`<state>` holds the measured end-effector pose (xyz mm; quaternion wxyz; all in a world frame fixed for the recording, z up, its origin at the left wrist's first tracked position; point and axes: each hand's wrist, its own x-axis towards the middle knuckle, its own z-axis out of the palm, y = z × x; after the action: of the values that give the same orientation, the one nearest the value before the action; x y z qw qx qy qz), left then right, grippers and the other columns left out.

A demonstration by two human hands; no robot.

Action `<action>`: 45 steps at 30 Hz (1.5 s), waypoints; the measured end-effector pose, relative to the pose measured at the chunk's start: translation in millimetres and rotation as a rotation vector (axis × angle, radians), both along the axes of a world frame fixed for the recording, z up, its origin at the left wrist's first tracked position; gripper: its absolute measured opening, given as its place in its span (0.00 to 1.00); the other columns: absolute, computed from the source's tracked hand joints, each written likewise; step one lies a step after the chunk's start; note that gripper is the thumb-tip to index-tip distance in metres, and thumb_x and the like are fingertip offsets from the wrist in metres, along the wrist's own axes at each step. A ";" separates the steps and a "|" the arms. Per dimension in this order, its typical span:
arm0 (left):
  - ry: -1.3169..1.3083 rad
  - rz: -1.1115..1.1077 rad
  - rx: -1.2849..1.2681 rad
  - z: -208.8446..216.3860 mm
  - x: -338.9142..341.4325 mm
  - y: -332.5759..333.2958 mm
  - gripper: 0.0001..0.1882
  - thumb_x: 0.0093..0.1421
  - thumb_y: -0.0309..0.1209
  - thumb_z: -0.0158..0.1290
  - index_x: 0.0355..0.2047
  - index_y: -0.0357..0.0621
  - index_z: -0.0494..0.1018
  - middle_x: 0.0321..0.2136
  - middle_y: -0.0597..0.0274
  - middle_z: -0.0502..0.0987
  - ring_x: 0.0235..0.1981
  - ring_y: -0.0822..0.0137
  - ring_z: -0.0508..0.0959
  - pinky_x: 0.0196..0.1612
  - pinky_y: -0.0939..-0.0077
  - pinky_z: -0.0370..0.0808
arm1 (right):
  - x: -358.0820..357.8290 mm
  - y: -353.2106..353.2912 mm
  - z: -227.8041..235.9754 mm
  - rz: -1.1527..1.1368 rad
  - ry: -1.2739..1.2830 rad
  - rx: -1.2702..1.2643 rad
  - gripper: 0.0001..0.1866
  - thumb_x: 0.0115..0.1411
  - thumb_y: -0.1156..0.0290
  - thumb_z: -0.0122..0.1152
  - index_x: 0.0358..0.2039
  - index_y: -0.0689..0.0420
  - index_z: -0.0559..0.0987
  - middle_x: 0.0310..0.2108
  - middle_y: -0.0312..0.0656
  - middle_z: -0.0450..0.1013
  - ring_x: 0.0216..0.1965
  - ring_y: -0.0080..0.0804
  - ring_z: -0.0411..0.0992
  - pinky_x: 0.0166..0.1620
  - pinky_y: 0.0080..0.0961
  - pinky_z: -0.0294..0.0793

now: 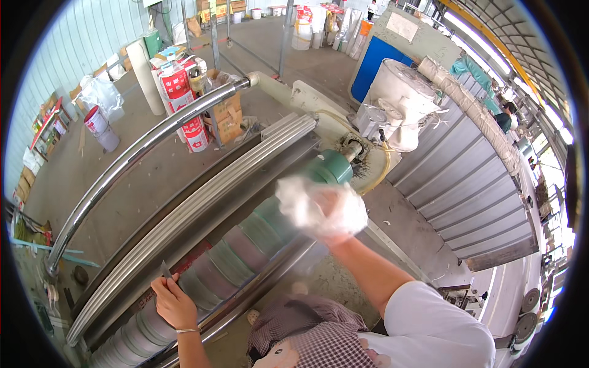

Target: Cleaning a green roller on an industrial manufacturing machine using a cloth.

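Note:
A long roller (236, 253) with green and grey bands runs from the lower left to a green end (334, 167) near the centre. Over its upper part my right hand (331, 211) is closed on a white cloth (300, 205), smeared by motion. I cannot tell whether the cloth touches the roller. On the left, my left hand (175, 302) rests at the roller's far side, its fingers pinching a small, thin, grey blade (165, 270). A bangle circles that wrist.
A shiny curved rail (147, 141) and a ribbed metal bar (202, 211) lie beyond the roller. A yellow hose (388, 162) hangs by its green end. To the right stand a ribbed metal panel (460, 178) and a cloth-wrapped bundle (396, 101). A bucket (101, 129) is on the floor.

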<state>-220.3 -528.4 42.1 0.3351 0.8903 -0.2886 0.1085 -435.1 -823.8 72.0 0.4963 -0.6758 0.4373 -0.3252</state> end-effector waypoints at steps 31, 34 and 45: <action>-0.149 -0.101 -0.040 -9.5 -14.3 0.8 0.05 0.70 0.27 0.44 0.35 0.40 0.63 0.32 0.49 0.82 0.32 0.48 0.82 0.32 0.59 0.74 | 67.6 -112.9 7.2 0.677 1.037 -0.718 0.12 0.56 0.60 0.63 0.35 0.54 0.83 0.33 0.40 0.80 0.37 0.36 0.78 0.39 0.34 0.76; -0.189 -0.121 -0.046 -13.8 -14.5 1.4 0.05 0.70 0.27 0.43 0.35 0.40 0.63 0.31 0.50 0.82 0.31 0.49 0.82 0.32 0.60 0.74 | 93.7 -121.7 11.4 0.555 1.267 -0.612 0.16 0.55 0.56 0.62 0.36 0.55 0.83 0.36 0.42 0.81 0.39 0.38 0.79 0.39 0.36 0.77; -0.003 -0.125 0.046 12.2 4.3 -13.0 0.06 0.70 0.28 0.43 0.35 0.40 0.62 0.29 0.50 0.81 0.32 0.49 0.82 0.34 0.57 0.73 | -83.4 6.0 -1.6 0.075 0.954 -0.121 0.30 0.55 0.34 0.53 0.28 0.51 0.85 0.22 0.36 0.79 0.27 0.31 0.77 0.35 0.30 0.76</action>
<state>-216.0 -541.4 54.3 0.3203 0.8778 -0.3465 0.0823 -518.5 -817.7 70.4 0.2117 -0.7926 0.5716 0.0143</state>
